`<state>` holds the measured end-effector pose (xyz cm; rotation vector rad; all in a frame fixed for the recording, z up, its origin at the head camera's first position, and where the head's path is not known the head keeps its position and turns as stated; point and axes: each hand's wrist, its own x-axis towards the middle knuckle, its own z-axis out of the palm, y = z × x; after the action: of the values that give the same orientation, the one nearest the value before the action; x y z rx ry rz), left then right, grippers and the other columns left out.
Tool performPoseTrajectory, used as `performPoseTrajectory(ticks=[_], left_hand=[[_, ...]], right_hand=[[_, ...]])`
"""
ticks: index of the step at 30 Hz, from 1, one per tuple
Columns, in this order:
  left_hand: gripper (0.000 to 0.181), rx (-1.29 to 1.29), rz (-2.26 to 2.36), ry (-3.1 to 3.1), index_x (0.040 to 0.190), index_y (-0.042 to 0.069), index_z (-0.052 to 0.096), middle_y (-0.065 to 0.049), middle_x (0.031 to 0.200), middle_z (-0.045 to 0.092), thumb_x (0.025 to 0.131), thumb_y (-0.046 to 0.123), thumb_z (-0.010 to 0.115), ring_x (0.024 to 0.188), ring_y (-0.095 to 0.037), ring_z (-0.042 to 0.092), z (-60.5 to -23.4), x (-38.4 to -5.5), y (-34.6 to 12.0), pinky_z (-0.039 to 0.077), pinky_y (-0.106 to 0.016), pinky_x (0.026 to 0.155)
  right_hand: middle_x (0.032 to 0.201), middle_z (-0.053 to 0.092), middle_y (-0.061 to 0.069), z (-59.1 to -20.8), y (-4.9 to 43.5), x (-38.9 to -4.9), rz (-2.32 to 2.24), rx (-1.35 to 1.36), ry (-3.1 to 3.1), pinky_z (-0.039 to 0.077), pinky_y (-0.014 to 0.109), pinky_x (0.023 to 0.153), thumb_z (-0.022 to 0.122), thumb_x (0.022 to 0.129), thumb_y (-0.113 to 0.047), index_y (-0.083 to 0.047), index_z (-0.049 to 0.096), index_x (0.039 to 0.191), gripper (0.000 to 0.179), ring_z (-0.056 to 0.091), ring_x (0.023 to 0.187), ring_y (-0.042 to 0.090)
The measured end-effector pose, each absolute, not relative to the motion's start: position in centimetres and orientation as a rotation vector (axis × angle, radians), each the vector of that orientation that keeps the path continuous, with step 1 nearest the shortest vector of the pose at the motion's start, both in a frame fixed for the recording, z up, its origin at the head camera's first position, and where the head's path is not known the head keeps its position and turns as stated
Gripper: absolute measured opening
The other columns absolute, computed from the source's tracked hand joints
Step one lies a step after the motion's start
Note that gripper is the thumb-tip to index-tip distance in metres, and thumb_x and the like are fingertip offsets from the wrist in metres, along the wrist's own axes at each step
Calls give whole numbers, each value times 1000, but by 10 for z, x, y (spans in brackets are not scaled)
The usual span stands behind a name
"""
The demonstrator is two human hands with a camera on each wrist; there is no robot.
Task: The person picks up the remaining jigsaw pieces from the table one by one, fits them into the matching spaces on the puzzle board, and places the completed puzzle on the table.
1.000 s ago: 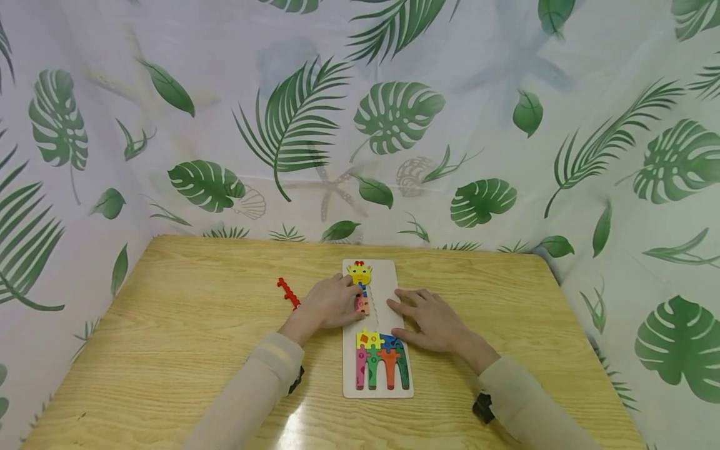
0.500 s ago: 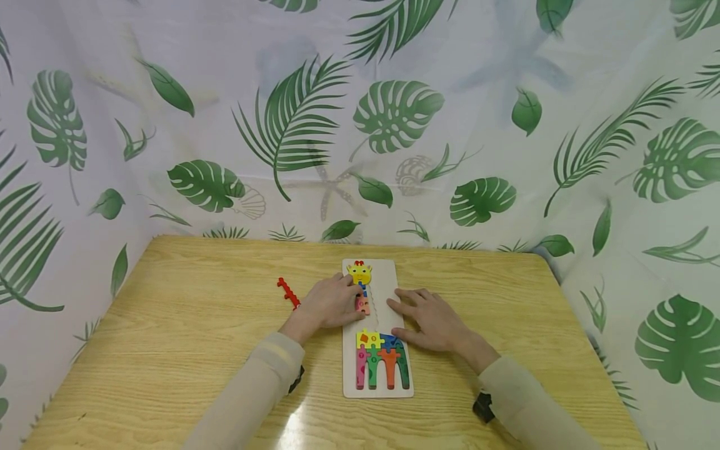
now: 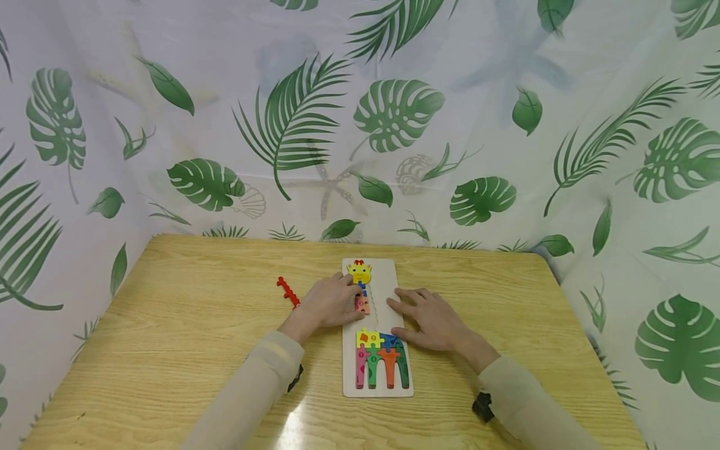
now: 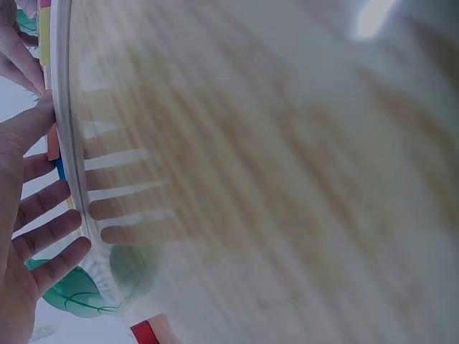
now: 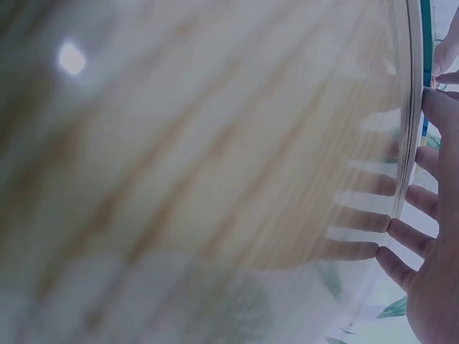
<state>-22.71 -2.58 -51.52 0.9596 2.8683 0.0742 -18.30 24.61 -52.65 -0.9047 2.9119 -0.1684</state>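
A pale puzzle board point(image 3: 382, 272) lies on the wooden table with a giraffe of coloured pieces on it. The yellow head point(image 3: 360, 274) is at the top; yellow, blue, pink, green and orange body and leg pieces point(image 3: 374, 340) fill the lower part. My left hand point(image 3: 329, 303) reaches over the board's left side. Its thumb and forefinger pinch the pink neck piece point(image 3: 362, 306) at its ends; its other fingers are spread in the left wrist view. My right hand point(image 3: 430, 322) lies with fingers spread, fingertips at the board's right edge.
A jagged red puzzle piece point(image 3: 288, 292) lies on the table left of the board, partly behind my left hand. The wooden table point(image 3: 185, 337) has a glossy surface. A white leaf-printed cloth point(image 3: 450, 137) hangs behind it and at its sides.
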Motion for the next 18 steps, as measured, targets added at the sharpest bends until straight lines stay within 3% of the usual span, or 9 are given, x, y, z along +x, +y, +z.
performPoseTrajectory(ticks=[18], left_hand=[[61, 962, 56, 2867, 143, 22, 66, -8, 146, 63, 97, 63, 64, 125, -27, 62, -515, -228, -26, 58, -41, 105]], right_hand=[[165, 48, 8, -527, 246, -183, -157, -918, 2927, 46, 62, 115, 53, 102, -64, -27, 50, 159, 68, 52, 142, 36]])
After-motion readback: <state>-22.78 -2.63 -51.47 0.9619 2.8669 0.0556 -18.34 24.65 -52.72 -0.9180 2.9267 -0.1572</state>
